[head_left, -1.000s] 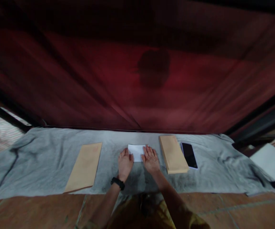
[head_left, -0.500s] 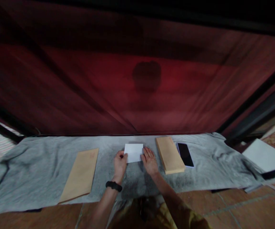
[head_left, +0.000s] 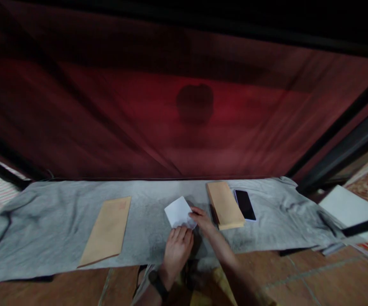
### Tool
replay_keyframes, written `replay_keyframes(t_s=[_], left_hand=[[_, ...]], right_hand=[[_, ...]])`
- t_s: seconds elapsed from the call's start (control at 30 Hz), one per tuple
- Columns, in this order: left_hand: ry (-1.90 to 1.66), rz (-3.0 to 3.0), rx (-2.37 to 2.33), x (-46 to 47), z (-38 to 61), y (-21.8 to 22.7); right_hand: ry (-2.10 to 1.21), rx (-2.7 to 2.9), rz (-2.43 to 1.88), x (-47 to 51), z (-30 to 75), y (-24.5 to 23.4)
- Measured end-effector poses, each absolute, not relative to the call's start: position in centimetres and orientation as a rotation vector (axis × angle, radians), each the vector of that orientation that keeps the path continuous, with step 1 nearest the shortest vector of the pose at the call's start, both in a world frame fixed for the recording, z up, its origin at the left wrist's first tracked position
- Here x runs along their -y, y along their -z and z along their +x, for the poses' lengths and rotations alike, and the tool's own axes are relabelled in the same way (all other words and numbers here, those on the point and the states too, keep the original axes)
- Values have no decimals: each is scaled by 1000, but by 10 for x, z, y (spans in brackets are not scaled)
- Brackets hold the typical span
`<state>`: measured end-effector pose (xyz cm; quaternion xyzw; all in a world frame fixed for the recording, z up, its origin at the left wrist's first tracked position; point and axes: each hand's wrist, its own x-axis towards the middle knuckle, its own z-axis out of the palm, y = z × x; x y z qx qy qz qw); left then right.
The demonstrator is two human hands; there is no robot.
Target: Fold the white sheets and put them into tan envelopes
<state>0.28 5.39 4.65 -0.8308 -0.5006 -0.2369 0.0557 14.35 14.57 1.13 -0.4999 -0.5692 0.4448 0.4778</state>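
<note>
A small white sheet of paper [head_left: 178, 211], turned at an angle, is between my hands in the middle of the grey cloth. My left hand [head_left: 178, 247], with a dark band on the wrist, has its fingers curled over the paper's near edge. My right hand [head_left: 201, 218] pinches the right edge, thumb on top. Whether the paper is folded I cannot tell. To the right of my right hand lies a stack of brown envelopes [head_left: 225, 205], with a dark-screened phone [head_left: 245, 205] beside it. A single brown envelope [head_left: 109, 231] lies to the left.
A grey cloth [head_left: 59, 221] covers the long, low surface. Behind it rises a dark red panel [head_left: 133, 127] with a head-shaped shadow. A white flat board or sheet [head_left: 349, 206] is at the right. Brown floor tiles [head_left: 273, 276] show in front.
The white paper has turned from square-on to slanted. My left hand has moved from its left edge to its near edge, and my right hand has shifted slightly nearer me.
</note>
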Motion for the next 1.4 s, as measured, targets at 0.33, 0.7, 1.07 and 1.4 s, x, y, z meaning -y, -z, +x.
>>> replay_keyframes(t_s=[0.33,0.7,1.07,1.4], left_hand=[[745,-2339,1799,-74,-28,-25],[443,-2384,1912,-85,-27,-4],[354,-2437,1894,-100,-29,-1],[495,-2343,1947,-95,-30,5]], right_hand=[[-912,2038,-1396,-174,160,-38],[-190,2167,-1437,-95,106,5],[98,2047,-1704,-80,116,20],[146,1911,-1832,-63,140,26]])
